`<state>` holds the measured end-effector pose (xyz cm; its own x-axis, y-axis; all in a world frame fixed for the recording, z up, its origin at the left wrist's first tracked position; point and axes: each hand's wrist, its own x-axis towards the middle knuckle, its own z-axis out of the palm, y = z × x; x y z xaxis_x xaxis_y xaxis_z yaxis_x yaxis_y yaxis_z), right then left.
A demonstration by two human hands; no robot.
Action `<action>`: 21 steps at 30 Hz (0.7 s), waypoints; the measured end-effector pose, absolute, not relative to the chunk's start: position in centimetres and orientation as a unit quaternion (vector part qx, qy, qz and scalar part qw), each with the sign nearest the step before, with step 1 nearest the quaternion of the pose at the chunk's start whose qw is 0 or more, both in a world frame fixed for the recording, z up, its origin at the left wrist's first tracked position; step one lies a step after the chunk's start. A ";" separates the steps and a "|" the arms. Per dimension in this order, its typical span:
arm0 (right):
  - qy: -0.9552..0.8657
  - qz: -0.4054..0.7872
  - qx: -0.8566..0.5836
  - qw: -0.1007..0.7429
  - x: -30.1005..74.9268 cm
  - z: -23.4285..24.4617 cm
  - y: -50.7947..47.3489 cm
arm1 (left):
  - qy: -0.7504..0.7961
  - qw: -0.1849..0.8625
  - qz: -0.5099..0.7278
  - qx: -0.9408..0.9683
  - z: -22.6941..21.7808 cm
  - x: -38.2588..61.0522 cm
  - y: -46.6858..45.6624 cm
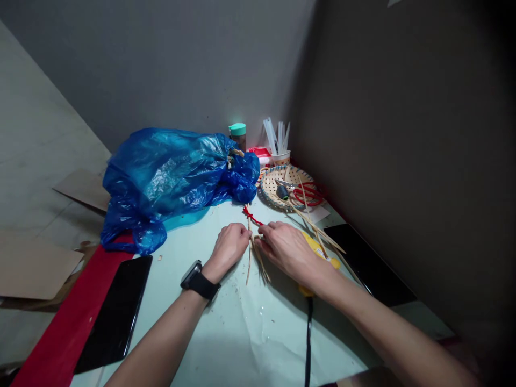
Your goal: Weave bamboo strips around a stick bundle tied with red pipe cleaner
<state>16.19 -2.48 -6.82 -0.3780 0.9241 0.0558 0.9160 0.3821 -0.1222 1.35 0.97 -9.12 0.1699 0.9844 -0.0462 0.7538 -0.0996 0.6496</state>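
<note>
My left hand (231, 242), with a black watch (199, 279) on the wrist, is closed in a pinch on a thin bundle of pale straw strands (260, 263). The loose ends fan out toward me over the table. A red cord (250, 215) is knotted around the upper part of the bundle. From the knot, the cord runs to my right hand (282, 244), whose thumb and fingers are closed on its end. My right fingertips hide part of the cord and strands. Both hands are low over the pale green tabletop (226, 333).
A blue plastic bag (169, 166) bulges at the back left. A woven basket (268, 191) holds red-handled scissors (308, 193) and a dark thread spool (282, 192). Beneath my right forearm lies a yellow tool (316, 244) with a black cable (308, 333). Dark flat slabs flank both sides.
</note>
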 end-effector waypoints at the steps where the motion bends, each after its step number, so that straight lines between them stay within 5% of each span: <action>1: -0.828 0.035 -0.557 0.045 15.8 -7.1 -2.5 | 0.606 0.287 0.212 0.711 -9.0 1.2 1.0; 6: -0.816 0.061 -0.573 0.040 15.5 -7.6 -2.1 | 0.592 0.356 0.256 0.677 -9.2 0.0 1.3; 13: -0.779 0.287 -0.524 0.190 17.6 -7.3 -1.0 | 0.543 0.554 0.303 0.553 -9.8 0.2 1.5; 21: -0.780 0.311 -0.503 0.203 17.6 -7.3 -1.0 | 0.520 0.645 0.343 0.443 -9.6 1.0 1.6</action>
